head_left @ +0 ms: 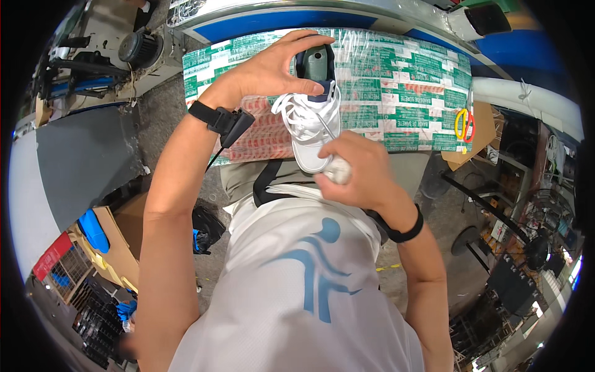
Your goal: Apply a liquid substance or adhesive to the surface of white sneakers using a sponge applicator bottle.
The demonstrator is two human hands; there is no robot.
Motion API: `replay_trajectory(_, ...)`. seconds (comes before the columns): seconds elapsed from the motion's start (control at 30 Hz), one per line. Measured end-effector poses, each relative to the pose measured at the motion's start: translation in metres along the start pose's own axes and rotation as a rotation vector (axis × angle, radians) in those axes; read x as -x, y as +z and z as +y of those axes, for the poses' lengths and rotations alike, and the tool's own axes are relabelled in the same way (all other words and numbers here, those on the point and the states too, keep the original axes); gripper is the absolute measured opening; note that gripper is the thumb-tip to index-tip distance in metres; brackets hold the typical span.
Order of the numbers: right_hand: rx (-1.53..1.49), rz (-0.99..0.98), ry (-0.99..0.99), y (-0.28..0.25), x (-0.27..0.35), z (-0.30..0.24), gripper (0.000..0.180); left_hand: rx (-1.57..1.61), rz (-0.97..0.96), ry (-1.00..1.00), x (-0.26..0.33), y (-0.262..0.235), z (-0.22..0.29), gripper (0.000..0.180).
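Observation:
A white lace-up sneaker [305,147] with a navy collar lies in front of me, toe toward my body. Inside its opening sits a dark green shoe last [316,63]. My left hand [273,68] grips the sneaker around the collar, thumb on one side and fingers at the heel. Loose white laces [300,118] spread over the tongue and upper. In my right hand [362,170] a small wad of white cloth [338,170] is pinched against or right beside the toe; the hand is slightly blurred.
The bench top [409,93] is covered with green, white and red printed tape. Yellow-and-red-handled scissors [463,126] lie at its right edge. A metal machine frame with a blue panel [279,25] runs along the far side. Cardboard [480,139] stands at the right; a motor [140,49] sits far left.

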State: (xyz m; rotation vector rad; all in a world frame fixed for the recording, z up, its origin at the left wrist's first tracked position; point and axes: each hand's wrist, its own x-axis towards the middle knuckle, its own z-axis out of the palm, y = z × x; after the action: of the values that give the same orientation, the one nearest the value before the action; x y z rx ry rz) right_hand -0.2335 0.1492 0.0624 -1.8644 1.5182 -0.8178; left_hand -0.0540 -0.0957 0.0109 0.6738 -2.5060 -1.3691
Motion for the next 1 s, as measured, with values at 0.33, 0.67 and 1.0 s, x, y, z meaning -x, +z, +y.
replay_trajectory(0.33, -0.015, -0.045, 0.029, -0.019, 0.032, 0.013, 0.038, 0.02, 0.036, 0.024, 0.002, -0.003, -0.002, 0.097)
replay_trajectory(0.67, 0.068, 0.059, -0.073, -0.012, 0.014, 0.01, 0.042, -0.013, -0.012, -0.095, 0.008, 0.003, 0.012, 0.107)
replay_trajectory(1.0, 0.145, 0.033, 0.0, 0.003, 0.031, 0.004, 0.04, 0.03, 0.204, -0.053, 0.004, 0.029, 0.018, 0.099)
